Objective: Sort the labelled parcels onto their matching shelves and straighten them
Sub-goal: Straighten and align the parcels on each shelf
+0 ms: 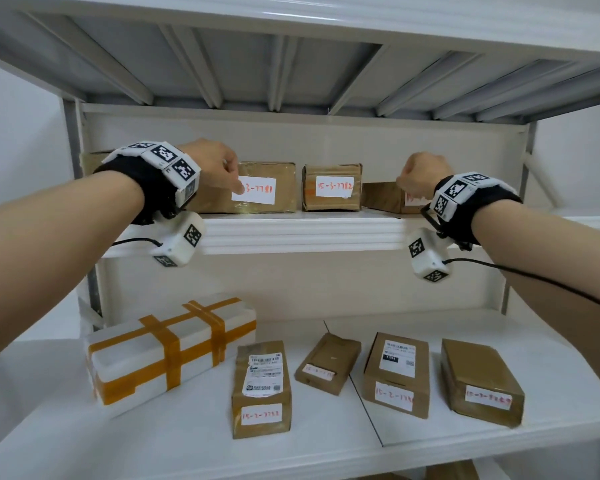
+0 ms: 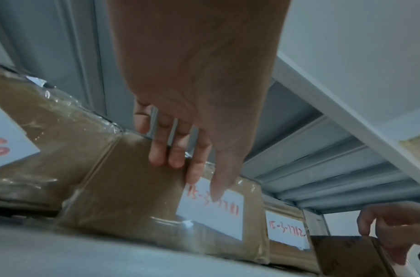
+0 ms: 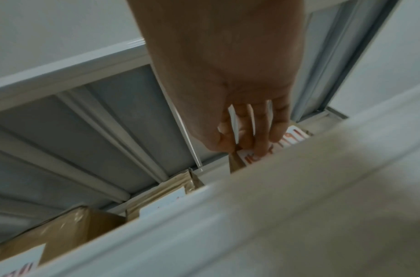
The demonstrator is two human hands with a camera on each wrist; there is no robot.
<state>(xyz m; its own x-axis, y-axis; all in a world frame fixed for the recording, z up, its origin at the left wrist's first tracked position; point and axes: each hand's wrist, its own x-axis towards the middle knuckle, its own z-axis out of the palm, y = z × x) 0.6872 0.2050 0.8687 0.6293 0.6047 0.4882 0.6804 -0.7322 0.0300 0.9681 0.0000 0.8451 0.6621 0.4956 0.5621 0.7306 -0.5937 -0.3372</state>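
On the upper shelf (image 1: 291, 233) stands a row of brown parcels. My left hand (image 1: 238, 188) rests its fairly straight fingers on the front of the parcel labelled 15-3-7781 (image 1: 278, 181), with the thumb on its white label (image 2: 211, 209). To its right stands the parcel 15-3-7782 (image 1: 331, 187). Further right lies a low, flat brown parcel (image 1: 381, 197). My right hand (image 1: 420, 178) pinches this parcel's front end, thumb on one side and curled fingers (image 3: 261, 146) over its label. The hand hides most of that label's writing. My left wrist hides most of the leftmost parcel (image 2: 50, 131).
The lower shelf (image 1: 187, 445) carries a white foam box (image 1: 174, 348) bound with orange tape and several brown parcels, among them 15-2-7783 (image 1: 262, 389). The ribbed underside of the shelf above (image 1: 291, 64) hangs close over the parcels. Grey uprights (image 1: 71, 140) frame both sides.
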